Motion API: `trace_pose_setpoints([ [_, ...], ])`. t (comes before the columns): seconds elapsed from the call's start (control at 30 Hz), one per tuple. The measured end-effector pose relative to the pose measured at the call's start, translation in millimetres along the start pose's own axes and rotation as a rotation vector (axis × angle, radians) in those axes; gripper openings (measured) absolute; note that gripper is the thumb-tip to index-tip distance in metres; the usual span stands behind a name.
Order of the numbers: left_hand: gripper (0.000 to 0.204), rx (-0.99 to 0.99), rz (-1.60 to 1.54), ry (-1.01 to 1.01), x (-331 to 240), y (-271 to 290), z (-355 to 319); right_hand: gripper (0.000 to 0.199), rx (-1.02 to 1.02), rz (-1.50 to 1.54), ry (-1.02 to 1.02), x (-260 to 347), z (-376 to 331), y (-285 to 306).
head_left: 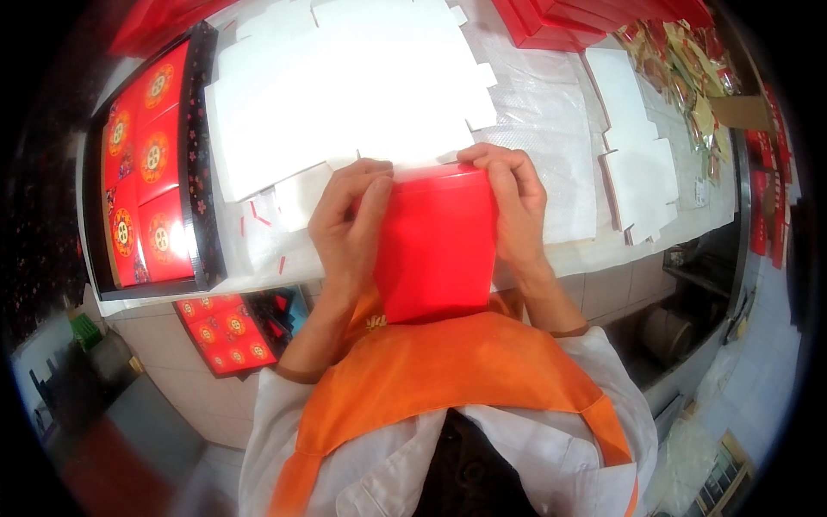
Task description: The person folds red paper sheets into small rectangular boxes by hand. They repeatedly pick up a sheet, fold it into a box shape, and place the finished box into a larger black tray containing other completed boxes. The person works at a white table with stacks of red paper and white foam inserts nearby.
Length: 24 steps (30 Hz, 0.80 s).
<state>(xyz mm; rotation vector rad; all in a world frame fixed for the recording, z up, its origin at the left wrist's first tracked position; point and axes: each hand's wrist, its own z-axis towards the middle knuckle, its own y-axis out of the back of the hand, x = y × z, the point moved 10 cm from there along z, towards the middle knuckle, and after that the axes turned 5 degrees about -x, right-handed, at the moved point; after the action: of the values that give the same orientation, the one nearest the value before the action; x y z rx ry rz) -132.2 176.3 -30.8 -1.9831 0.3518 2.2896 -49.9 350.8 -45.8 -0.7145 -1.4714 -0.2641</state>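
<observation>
Between my two hands is a red cardboard box [438,246], its plain red face toward me and its far edge lying along the table's near side. My left hand [353,211] pinches its far left corner, thumb and fingers bent over the edge. At the far right corner, my right hand [514,194] grips with curled fingers. Just beyond the box lies a stack of flat white cardboard blanks [345,95] with cut tabs. Whether the box holds anything is hidden.
A dark tray [203,172] of red patterned boxes [155,155] stands at the left. More white blanks [637,155] lie right, near packaged goods [689,77]. Red boxes [560,21] sit at the far edge. Another set of patterned boxes [228,332] is below the table.
</observation>
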Motion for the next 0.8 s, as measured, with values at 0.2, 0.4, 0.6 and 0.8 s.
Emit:
trace_pose_setpoints([
  [0.2, 0.003, -0.051, -0.067, 0.036, 7.3, 5.6, -3.6, 0.015, -0.025, 0.013, 0.006, -5.5, -2.7, 2.7],
  [0.4, 0.026, 0.333, 0.445, -0.25, -40.4, -26.1, 9.8, 0.012, 0.026, -0.071, 0.003, -1.3, 1.8, 0.3],
  [0.6, 0.038, 0.79, 0.384, -0.03, -72.1, -39.8, 62.6, 0.004, 0.283, -0.125, 0.405, 82.8, 30.2, -7.3],
  [0.8, 0.05, -0.013, 0.185, 0.191, 0.4, 82.1, 115.3, 0.021, -0.487, -0.764, 0.556, 111.7, 173.6, 225.2],
])
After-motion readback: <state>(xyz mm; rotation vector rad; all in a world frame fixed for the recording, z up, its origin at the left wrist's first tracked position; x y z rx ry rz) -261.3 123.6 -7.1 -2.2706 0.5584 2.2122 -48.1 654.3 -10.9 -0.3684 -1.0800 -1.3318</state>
